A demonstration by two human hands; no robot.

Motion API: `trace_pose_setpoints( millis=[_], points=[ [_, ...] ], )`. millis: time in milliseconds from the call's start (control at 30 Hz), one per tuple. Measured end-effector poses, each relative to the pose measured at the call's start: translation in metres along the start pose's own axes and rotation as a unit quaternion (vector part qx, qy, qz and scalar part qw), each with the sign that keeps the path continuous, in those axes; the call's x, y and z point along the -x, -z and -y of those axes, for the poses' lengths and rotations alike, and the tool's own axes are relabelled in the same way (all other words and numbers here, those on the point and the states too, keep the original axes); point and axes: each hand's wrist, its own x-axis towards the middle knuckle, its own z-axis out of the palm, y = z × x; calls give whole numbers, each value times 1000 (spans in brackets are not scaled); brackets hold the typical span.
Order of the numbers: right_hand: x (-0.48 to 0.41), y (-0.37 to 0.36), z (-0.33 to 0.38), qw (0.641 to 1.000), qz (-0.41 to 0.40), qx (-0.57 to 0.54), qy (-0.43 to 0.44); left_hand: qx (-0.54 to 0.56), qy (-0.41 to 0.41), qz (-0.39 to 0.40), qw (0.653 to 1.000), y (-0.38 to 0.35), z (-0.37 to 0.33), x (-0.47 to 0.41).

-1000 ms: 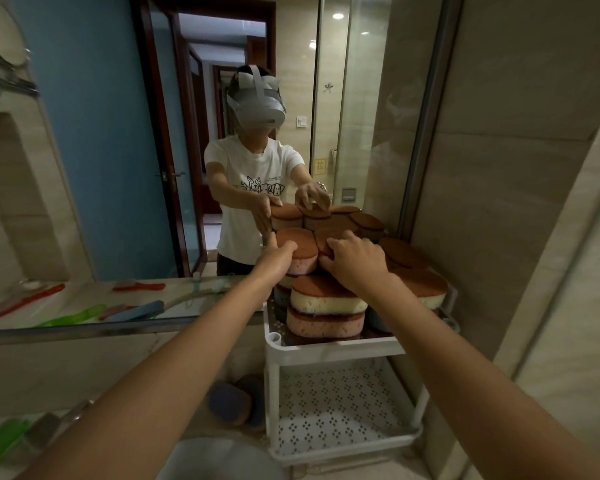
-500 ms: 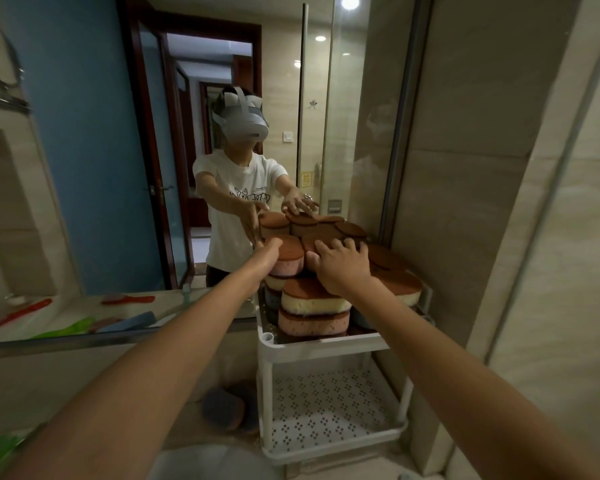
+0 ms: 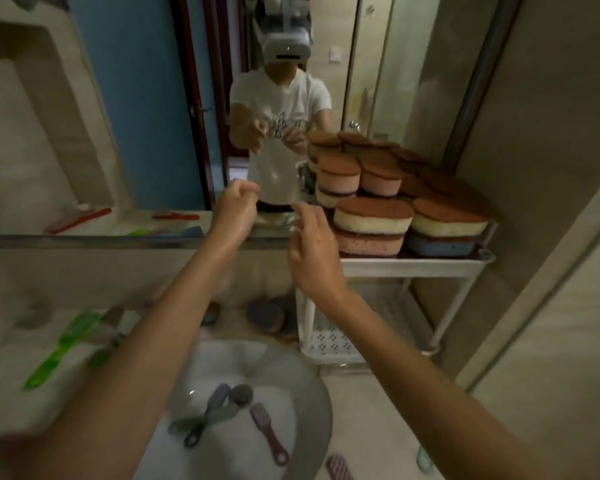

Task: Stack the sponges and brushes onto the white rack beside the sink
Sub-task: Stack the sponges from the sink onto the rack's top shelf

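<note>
Both hands hang in the air before the mirror's [image 3: 136, 116] lower edge, just left of the rack [image 3: 413, 268]. The left grip [image 3: 238, 209] is released, its fingers loosely curled round nothing. The right grip [image 3: 312, 251] is also released, fingers spread and relaxed, near the rack's left front corner but apart from it.

Sponges [image 3: 373, 216] stand piled two and three high across the rack's top tier, reaching its front rim and pressing close to the wall [image 3: 534, 133] on the right. The lower shelf [image 3: 329, 341] shows bare perforated floor between the posts.

On the bench [image 3: 378, 410], dark sponges [image 3: 265, 315] lie behind the sink [image 3: 312, 393], just beside the rack's left leg. Brushes [image 3: 219, 410] lie in the sink bowl, two of them crossed, a pink one [image 3: 269, 427] to their right. A green brush [image 3: 63, 348] lies on the bench left of the sink, and another brush [image 3: 338, 467] at the sink's right rim near the bottom edge of view. The view is blurred.
</note>
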Motion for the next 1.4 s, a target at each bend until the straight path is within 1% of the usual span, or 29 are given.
trace_pose_setpoints(
  millis=[33, 100, 167, 200, 267, 333, 433, 533, 600, 700, 800, 900, 933, 1000, 1033, 1133, 1233, 1300, 1367, 1400],
  points=[
    [13, -15, -4, 1000, 23, -15, -10, -1, 5, -6, 1000, 5, 18, 6],
    [41, -53, -17, 991, 114, -23, -60, -12, 43, -4, 999, 13, 63, 18],
    [68, -88, -37, 967, 221, -28, -122, -28, 112, 17, 993, 13, 111, 32],
    [80, -104, -48, 952, 261, -30, -159, -38, 145, 33, 988, 12, 133, 39],
    [100, -127, -69, 920, 314, -2, -233, -90, 179, 73, 977, 9, 171, 50],
    [108, -142, -88, 900, 337, 50, -273, -154, 198, 119, 961, 11, 201, 57],
    [98, -163, -105, 886, 348, 92, -291, -199, 236, 162, 937, 13, 233, 53],
    [76, -184, -116, 886, 350, 102, -288, -213, 261, 180, 924, 9, 251, 39],
    [66, -196, -125, 881, 345, 114, -302, -216, 266, 194, 919, 4, 258, 29],
    [61, -211, -138, 862, 367, 159, -311, -188, 273, 204, 921, -1, 264, 18],
    [59, -222, -149, 864, 358, 162, -315, -141, 289, 193, 927, -5, 274, 10],
    [53, -226, -155, 840, 353, 209, -355, -107, 308, 174, 929, -7, 286, 5],
    [52, -226, -156, 843, 339, 213, -360, -105, 310, 175, 929, -6, 290, 4],
    [52, -226, -155, 858, 319, 214, -342, -102, 310, 181, 928, -6, 296, 3],
    [53, -226, -155, 857, 324, 217, -339, -96, 315, 184, 926, -7, 299, 3],
    [52, -225, -156, 835, 347, 230, -360, -83, 326, 190, 922, -12, 303, 6],
    [52, -224, -159, 823, 366, 254, -351, -50, 335, 179, 924, -16, 306, 7],
    [54, -222, -158, 837, 340, 250, -347, -6, 350, 162, 923, -17, 306, 6],
    [58, -219, -154, 868, 294, 223, -331, 64, 376, 136, 914, -17, 301, 4],
    [62, -217, -151, 887, 282, 200, -306, 96, 389, 128, 907, -19, 299, 0]
  ],
)
